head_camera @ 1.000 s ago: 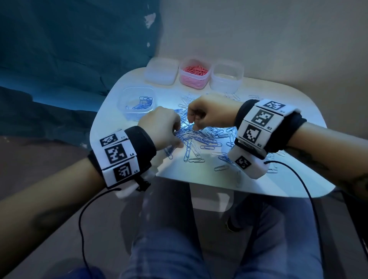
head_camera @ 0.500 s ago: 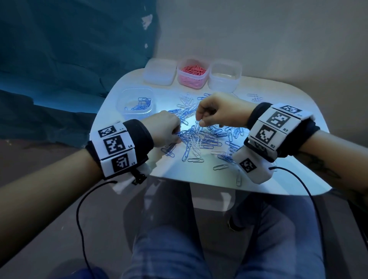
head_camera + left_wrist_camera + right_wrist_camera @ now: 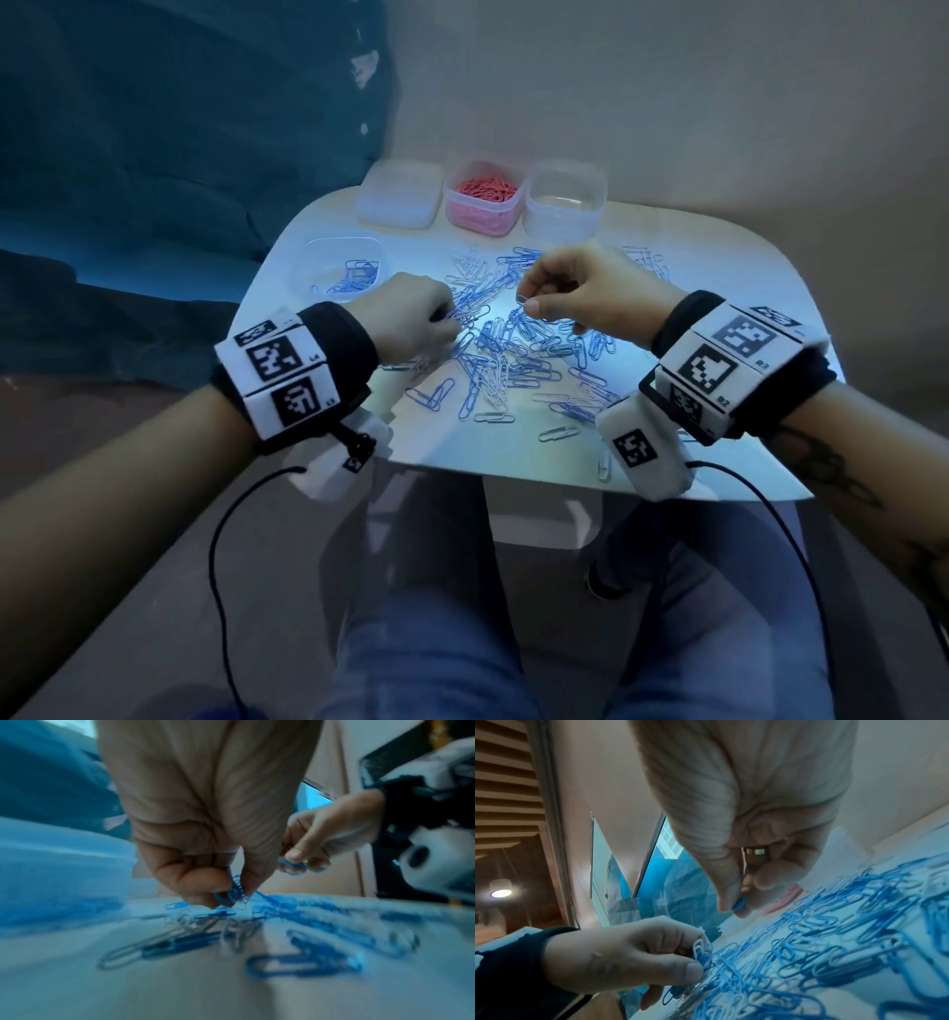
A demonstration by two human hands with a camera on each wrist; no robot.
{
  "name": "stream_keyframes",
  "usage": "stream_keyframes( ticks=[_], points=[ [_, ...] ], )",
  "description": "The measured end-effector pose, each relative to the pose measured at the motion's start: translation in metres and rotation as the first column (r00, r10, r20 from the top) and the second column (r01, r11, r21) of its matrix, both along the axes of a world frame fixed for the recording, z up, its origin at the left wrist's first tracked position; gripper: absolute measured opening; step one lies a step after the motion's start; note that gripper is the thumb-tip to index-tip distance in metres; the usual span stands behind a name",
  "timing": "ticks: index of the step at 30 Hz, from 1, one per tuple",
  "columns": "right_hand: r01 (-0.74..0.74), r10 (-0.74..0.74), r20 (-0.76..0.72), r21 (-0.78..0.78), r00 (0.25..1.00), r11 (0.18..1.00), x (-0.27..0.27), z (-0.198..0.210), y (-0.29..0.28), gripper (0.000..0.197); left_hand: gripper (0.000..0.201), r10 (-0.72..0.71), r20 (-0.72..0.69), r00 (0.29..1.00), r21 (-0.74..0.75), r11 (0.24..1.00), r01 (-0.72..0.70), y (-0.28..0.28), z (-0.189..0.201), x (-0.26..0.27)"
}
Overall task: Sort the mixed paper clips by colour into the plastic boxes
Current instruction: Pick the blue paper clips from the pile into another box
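Note:
A heap of blue and white paper clips [image 3: 513,354] lies spread over the middle of the small white table [image 3: 729,267]. My left hand [image 3: 441,321] sits low at the heap's left edge and pinches a small bunch of blue clips [image 3: 235,892] between thumb and fingers. My right hand [image 3: 529,303] hovers above the heap and pinches one blue clip [image 3: 739,903] between thumb and forefinger. A clear box [image 3: 339,272] at the left holds some blue clips. At the back stand a box of pink clips [image 3: 482,198], a clear box [image 3: 565,205] and a lidded box [image 3: 400,198].
Loose clips [image 3: 557,433] lie scattered toward the table's front edge and the back right [image 3: 644,257]. A beige wall rises behind the boxes and a blue sheet [image 3: 154,154] covers the left. My knees in jeans [image 3: 436,616] are below the table.
My right hand has moved right and lifted off the heap with a clip pinched. My left hand has stayed low at the heap's left edge, gathering clips.

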State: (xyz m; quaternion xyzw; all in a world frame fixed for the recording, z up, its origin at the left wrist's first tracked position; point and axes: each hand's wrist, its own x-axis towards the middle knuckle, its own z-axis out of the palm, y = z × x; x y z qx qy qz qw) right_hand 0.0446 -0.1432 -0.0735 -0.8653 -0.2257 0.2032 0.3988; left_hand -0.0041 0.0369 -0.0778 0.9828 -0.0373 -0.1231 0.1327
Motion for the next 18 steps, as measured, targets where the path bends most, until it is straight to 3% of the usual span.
stream_keyframes(
  ticks=[2, 5, 9, 12, 15, 18],
  points=[
    [0.027, -0.024, -0.041, 0.062, 0.999, 0.998, -0.001, 0.000, -0.001, 0.015, 0.031, 0.070, -0.028, 0.997, -0.197, 0.978, -0.074, 0.003, 0.000, 0.000],
    [0.086, -0.063, -0.111, 0.216, 0.992, 0.973, -0.007, -0.001, -0.002, 0.011, 0.026, 0.116, -0.078, 0.990, -0.476, 0.868, -0.139, 0.001, 0.000, -0.003],
    [0.265, -0.159, -0.262, 0.443, 0.952, 0.856, -0.016, -0.001, -0.003, 0.015, 0.027, 0.159, -0.156, 0.975, -0.761, 0.610, -0.221, -0.013, 0.001, -0.007],
    [0.363, -0.165, -0.394, 0.505, 0.904, 0.783, -0.021, 0.000, -0.005, 0.018, 0.024, 0.163, -0.239, 0.957, -0.872, 0.398, -0.285, -0.024, -0.001, -0.007],
    [0.392, -0.122, -0.468, 0.539, 0.875, 0.746, -0.025, 0.001, -0.005, 0.017, 0.023, 0.129, -0.275, 0.953, -0.899, 0.315, -0.303, -0.034, -0.002, -0.005],
    [0.373, -0.161, -0.406, 0.524, 0.900, 0.765, -0.026, 0.000, -0.005, 0.017, 0.025, 0.153, -0.311, 0.938, -0.909, 0.238, -0.341, -0.046, -0.007, -0.003]
  ],
)
